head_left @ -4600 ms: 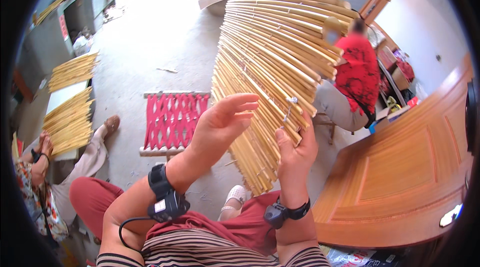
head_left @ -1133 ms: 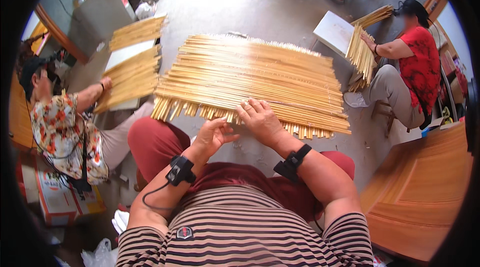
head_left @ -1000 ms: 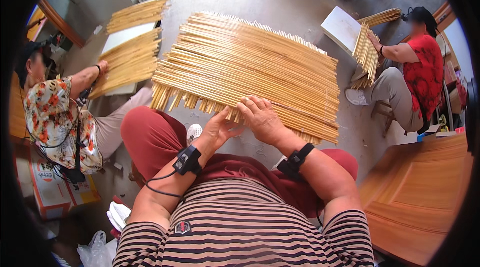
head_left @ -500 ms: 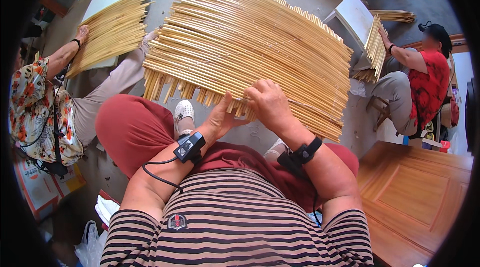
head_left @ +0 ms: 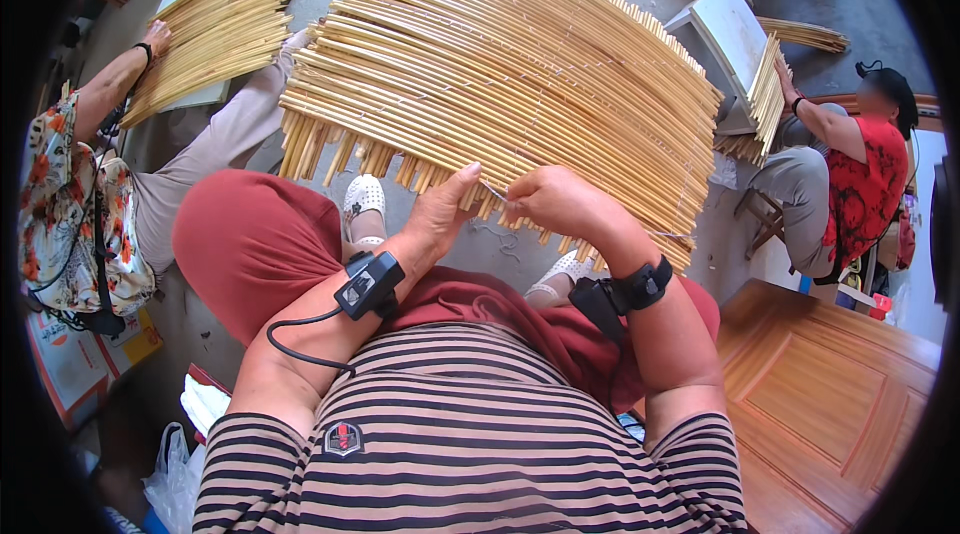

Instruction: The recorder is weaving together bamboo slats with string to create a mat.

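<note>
A: Fingers? Right hand [head_left: 555, 204] pinched shut on a thin thread [head_left: 497, 196] at the mat's near edge; left hand [head_left: 440, 214] loosely curled, thumb against the reed ends.

B: Change: the reed mat [head_left: 500, 84], flat across the knees a second ago, now tilts away. Hands have closed in, so I judge knotting under way.
</note>
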Demonstrator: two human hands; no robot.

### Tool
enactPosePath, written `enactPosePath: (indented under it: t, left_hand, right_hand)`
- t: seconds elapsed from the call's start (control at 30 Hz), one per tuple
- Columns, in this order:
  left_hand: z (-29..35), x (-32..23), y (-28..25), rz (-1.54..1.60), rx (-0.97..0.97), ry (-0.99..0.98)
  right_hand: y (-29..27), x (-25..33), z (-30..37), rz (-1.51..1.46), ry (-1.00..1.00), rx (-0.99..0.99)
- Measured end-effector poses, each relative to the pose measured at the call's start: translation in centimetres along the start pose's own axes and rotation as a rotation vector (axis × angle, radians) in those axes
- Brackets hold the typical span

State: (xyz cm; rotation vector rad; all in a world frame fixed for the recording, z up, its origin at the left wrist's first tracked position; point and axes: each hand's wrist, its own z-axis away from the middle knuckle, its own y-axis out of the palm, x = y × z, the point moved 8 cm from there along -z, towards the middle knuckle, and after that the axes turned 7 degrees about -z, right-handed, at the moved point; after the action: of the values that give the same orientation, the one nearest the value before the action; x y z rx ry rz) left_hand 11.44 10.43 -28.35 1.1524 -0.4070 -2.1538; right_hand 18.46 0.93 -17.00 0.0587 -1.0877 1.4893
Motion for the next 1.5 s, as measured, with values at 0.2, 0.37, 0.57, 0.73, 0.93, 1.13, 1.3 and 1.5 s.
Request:
enactPosePath:
  t: [0.2, 0.37, 0.57, 0.73, 0.93, 1.13, 1.3, 1.5]
  left_hand:
    - [0.2, -0.8, -0.1, -0.116, -0.011, 0.035]
    - [-0.4, -0.5, -0.5, -0.115, -0.042, 0.025]
    - [-0.8, 0.3, -1.1, -0.069, -0.056, -0.015]
    - [-0.8, 0.2, -0.9, -0.023, -0.036, -0.021]
    - [0.0, 0.4, 0.3, 0.082, 0.055, -0.049]
    - [1.1, -0.4, 1.6, 0.229, 0.113, -0.104]
    - [0.6, 0.0, 0.9, 0.104, -0.078, -0.119]
    - [-0.3, 0.2, -0.1, 0.037, -0.166, -0.015]
  right_hand:
    - [-1.4, 5.8, 1.9, -1.226, -0.288, 0.213]
    - [-6.8, 2.7, 2.9, -0.688, -0.276, -0.328]
    - [-10.8, 3.7, 6.7, 0.562, -0.415, -1.167]
    - [-2.3, 4.2, 2.0, 0.287, -0.533, -0.625]
    - [-0.3, 3.7, 0.5, 0.342, -0.545, -0.567]
    - [0.1, 1.9, -0.4, 0.122, -0.154, -0.393]
    - [-0.1, 1.0, -0.2, 0.187, -0.096, -0.331]
    - [0.8, -1.5, -2.3, -0.424, -0.047, -0.283]
